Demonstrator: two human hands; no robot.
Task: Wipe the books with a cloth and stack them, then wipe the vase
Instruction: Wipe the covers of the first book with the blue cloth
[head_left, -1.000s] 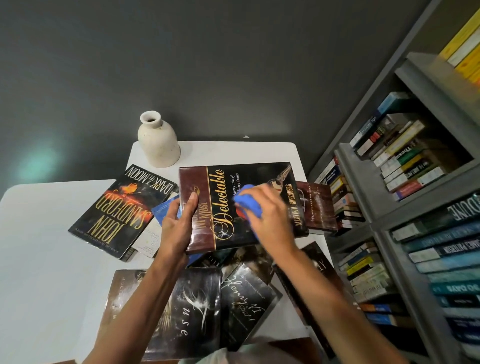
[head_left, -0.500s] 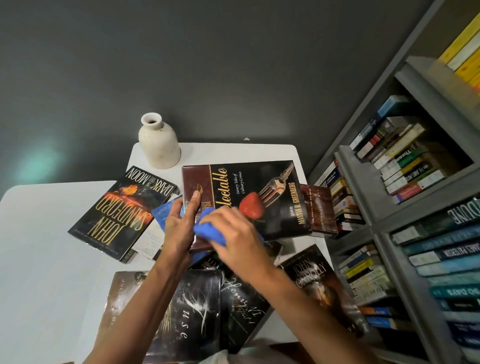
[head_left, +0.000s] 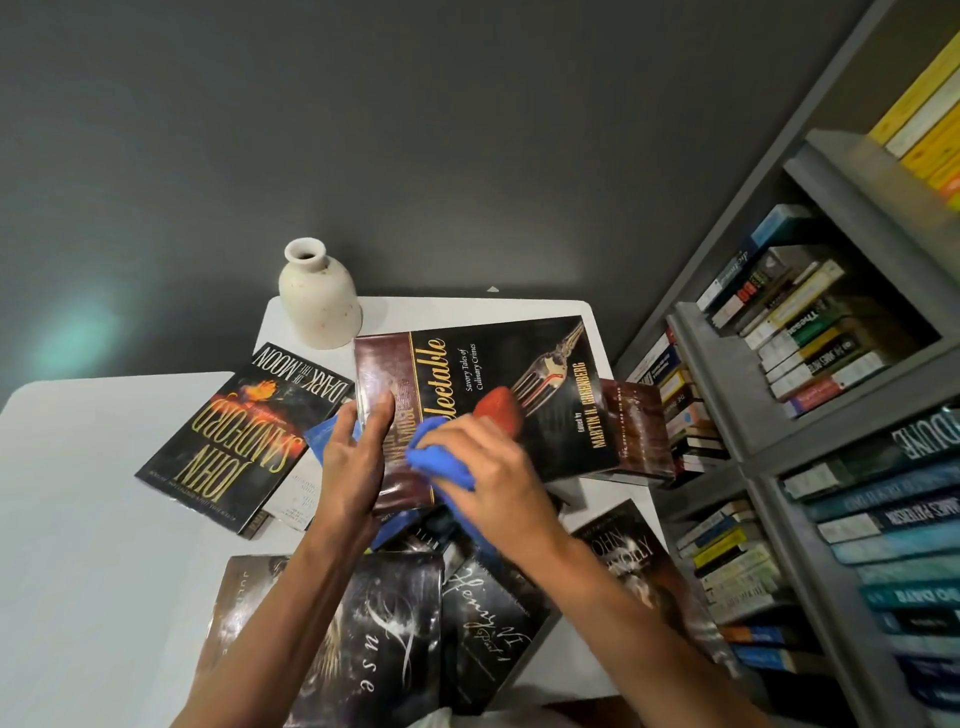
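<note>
right hand (head_left: 493, 470) clamped on the blue cloth (head_left: 441, 462) atop the dark book (head_left: 498, 395), left hand (head_left: 356, 457) flat, fingers apart, just beside it.

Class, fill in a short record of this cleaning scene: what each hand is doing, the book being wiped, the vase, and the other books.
left hand: steadies the book's left edge
right hand: presses blue cloth on the cover
book being wiped: dark cover, fork picture
vase: upright, beyond the book, untouched
other books: spread loose, unstacked
bookshelf: right side
</note>
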